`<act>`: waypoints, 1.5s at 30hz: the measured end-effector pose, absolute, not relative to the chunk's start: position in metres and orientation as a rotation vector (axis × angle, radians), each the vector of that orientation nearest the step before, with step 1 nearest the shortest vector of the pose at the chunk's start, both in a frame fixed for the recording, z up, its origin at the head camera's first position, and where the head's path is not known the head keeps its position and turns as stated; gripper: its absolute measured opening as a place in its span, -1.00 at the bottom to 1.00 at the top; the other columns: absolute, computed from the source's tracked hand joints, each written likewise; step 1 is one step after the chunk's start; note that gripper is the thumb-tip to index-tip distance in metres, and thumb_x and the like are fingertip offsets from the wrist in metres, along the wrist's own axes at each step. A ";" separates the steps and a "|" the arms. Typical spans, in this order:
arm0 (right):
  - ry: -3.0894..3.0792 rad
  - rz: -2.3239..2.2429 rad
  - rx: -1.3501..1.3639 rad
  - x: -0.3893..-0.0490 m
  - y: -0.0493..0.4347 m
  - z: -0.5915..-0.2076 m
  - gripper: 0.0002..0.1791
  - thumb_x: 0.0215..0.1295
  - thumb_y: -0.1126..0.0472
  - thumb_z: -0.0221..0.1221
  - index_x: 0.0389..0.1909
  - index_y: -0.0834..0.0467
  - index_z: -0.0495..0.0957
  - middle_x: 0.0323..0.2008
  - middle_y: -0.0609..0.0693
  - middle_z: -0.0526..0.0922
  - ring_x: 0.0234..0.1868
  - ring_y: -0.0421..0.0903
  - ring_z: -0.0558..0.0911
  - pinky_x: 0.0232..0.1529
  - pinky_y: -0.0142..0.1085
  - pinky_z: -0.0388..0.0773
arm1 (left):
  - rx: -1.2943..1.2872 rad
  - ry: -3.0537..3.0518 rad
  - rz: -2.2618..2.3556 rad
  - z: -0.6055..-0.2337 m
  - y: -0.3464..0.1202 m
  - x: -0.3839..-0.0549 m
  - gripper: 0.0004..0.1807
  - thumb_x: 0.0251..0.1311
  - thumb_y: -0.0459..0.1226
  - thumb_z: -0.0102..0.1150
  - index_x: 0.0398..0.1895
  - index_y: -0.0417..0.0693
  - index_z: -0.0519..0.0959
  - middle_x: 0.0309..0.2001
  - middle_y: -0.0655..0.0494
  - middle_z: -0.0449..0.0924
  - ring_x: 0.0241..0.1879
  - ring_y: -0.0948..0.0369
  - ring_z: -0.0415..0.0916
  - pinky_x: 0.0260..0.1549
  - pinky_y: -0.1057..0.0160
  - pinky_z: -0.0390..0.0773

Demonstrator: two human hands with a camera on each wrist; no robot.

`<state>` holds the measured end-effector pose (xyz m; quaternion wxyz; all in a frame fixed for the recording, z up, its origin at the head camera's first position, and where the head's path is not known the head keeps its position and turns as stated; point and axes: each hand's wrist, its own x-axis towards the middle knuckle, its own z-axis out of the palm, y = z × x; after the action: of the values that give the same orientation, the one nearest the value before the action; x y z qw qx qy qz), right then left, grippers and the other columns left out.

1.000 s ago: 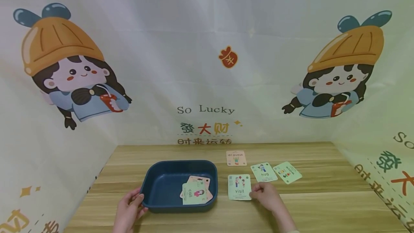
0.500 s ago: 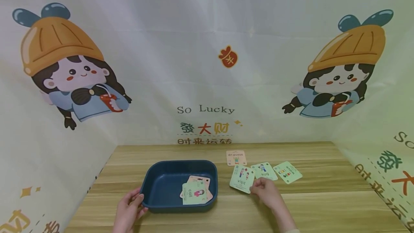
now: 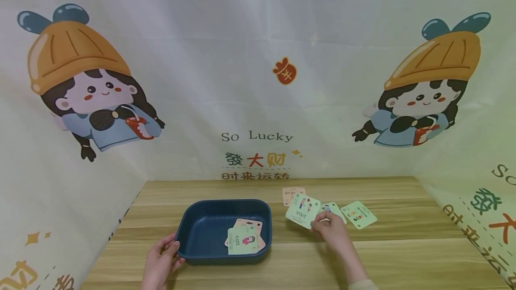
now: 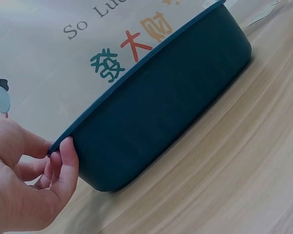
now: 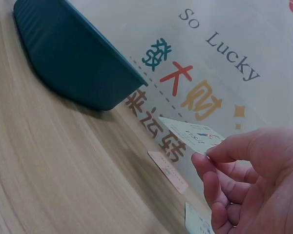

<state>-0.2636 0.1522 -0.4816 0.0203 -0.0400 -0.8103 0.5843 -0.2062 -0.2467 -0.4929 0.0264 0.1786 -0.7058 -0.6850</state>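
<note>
- Two-handed work above the wood-grain bench: the green "visit" card in the right grip, pinched at its near right corner between thumb and finger.
- Higher in the head view than a second ago, and now partly across the pink card there; visibly clear of the bench from the right wrist, so likely free to move without dragging over its neighbours.
- At the opposite side, unchanged: the left grip, thumb and fingers closed on the rim of the dark blue tray at its left end, apparently for steadying.
- Inside the tray, toward the right end: the green "call" card, resting over pink cards, count uncertain.
- Behind the raised card: the pink card, lettering upside down and partly cut off.
- Partly masked by the right grip and the raised card: another green card, wording hidden.
- Farther right, in full view: the "wave" card, close beside that neighbour.
- Between the raised card and the tray's interior: the tray's right wall, an edge to clear on any leftward path.
- Beyond the bench: a printed backdrop, with cartoon figures and "So Lucky" lettering.
</note>
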 end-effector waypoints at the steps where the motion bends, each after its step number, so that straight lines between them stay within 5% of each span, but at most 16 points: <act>1: -2.509 1.813 -0.117 -0.264 0.152 -0.480 -0.89 0.07 0.37 0.17 -0.38 0.30 0.45 -0.56 0.13 0.63 -0.60 -0.12 0.44 -0.63 -0.44 0.28 | 0.554 -2.180 -2.115 -0.493 -0.247 -0.206 -0.52 0.33 -0.36 -0.15 0.27 -0.39 0.13 -0.10 -0.10 0.30 -0.37 0.27 0.43 -0.45 0.36 0.59; 14: -2.492 1.810 -0.032 -0.267 0.140 -0.461 -0.89 0.10 0.36 0.18 -0.37 0.28 0.45 -0.50 0.15 0.65 -0.48 -0.08 0.56 -0.48 -0.33 0.48 | 0.569 -2.165 -2.116 -0.492 -0.246 -0.206 -0.52 0.31 -0.37 -0.14 0.26 -0.39 0.14 -0.10 -0.11 0.28 -0.36 0.25 0.42 -0.41 0.34 0.62; 35: -2.429 1.891 0.067 -0.272 0.125 -0.447 -0.90 0.08 0.38 0.19 -0.37 0.28 0.48 -0.52 0.18 0.64 -0.50 -0.13 0.56 -0.36 -0.26 0.52 | 0.563 -2.077 -2.174 -0.508 -0.256 -0.212 -0.48 0.19 -0.37 0.05 0.20 -0.39 0.23 -0.18 -0.05 0.34 -0.38 0.25 0.48 -0.34 0.26 0.65; 45: -2.390 1.964 0.133 -0.269 0.109 -0.438 -0.88 0.07 0.40 0.20 -0.36 0.32 0.48 -0.51 0.21 0.64 -0.51 -0.15 0.58 -0.40 -0.29 0.53 | 0.566 -2.113 -2.157 -0.493 -0.249 -0.204 -0.52 0.26 -0.42 -0.08 0.23 -0.42 0.19 -0.17 -0.07 0.34 -0.38 0.25 0.44 -0.38 0.32 0.64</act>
<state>-0.2686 0.1093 -0.4381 0.0228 0.0430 -0.7717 0.6341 -0.2039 -0.2492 -0.4929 0.0349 0.1842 -0.6874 -0.7017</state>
